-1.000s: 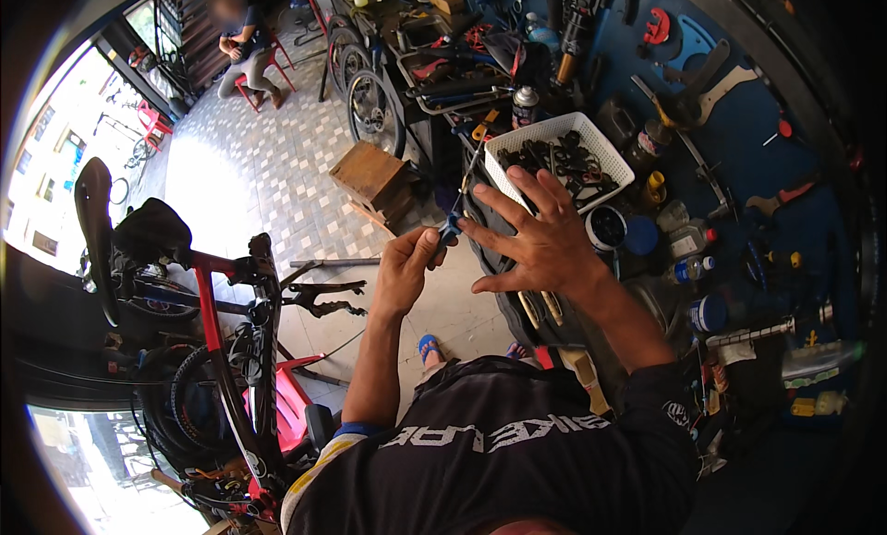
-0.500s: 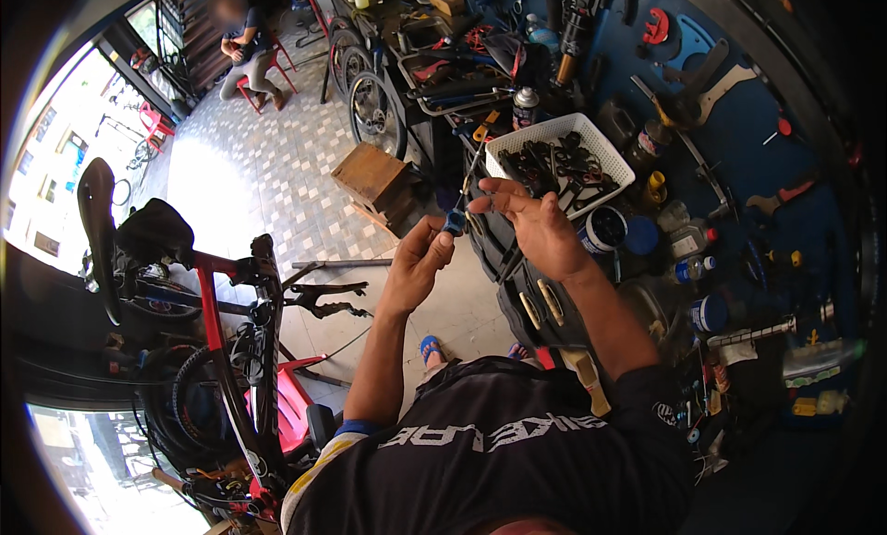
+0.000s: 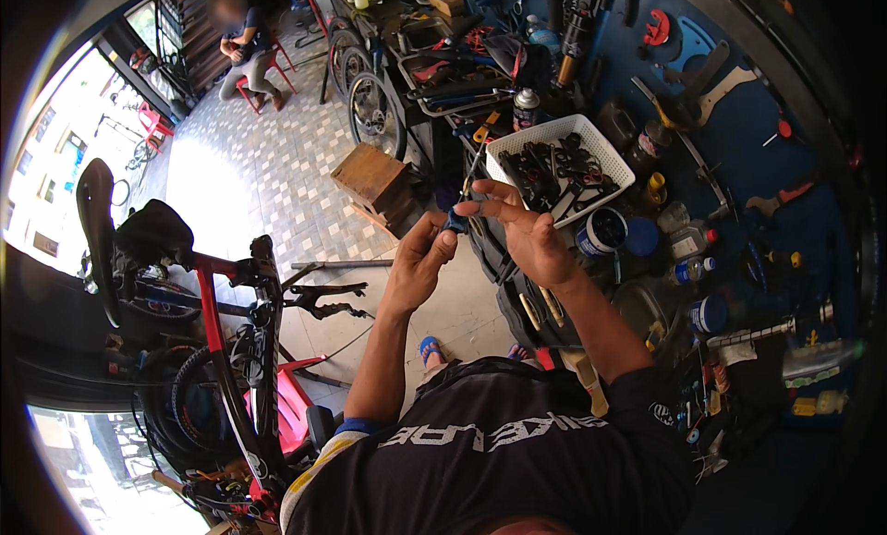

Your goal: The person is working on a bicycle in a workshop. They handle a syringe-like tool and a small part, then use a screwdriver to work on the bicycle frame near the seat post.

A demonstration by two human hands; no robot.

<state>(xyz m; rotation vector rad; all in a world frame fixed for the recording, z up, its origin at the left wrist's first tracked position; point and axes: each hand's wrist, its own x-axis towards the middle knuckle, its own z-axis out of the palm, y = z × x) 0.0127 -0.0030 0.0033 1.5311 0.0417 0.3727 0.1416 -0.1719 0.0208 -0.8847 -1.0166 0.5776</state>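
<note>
My left hand (image 3: 416,267) pinches a small dark-blue part (image 3: 455,223), round-looking, between thumb and fingers in front of my body. Its exact kind is too small to make out. Just right of it is my right hand (image 3: 539,247), palm partly turned up and fingers spread, with a fingertip at or very near the top of the part. I cannot tell whether that fingertip touches it. Beyond the hands, a white perforated basket (image 3: 605,200) holds many dark metal bike parts.
A cluttered bench with tools and a spray can (image 3: 526,108) runs along the right, beside tubs and bottles. A red-and-black bike frame (image 3: 214,322) stands at left. Ahead are a wooden box (image 3: 370,176), a bicycle wheel (image 3: 377,115) and a seated person (image 3: 248,50).
My right hand has shifted slightly left and down, bringing its fingers closer to the blue part. My left hand has stayed almost where it was, still holding the part.
</note>
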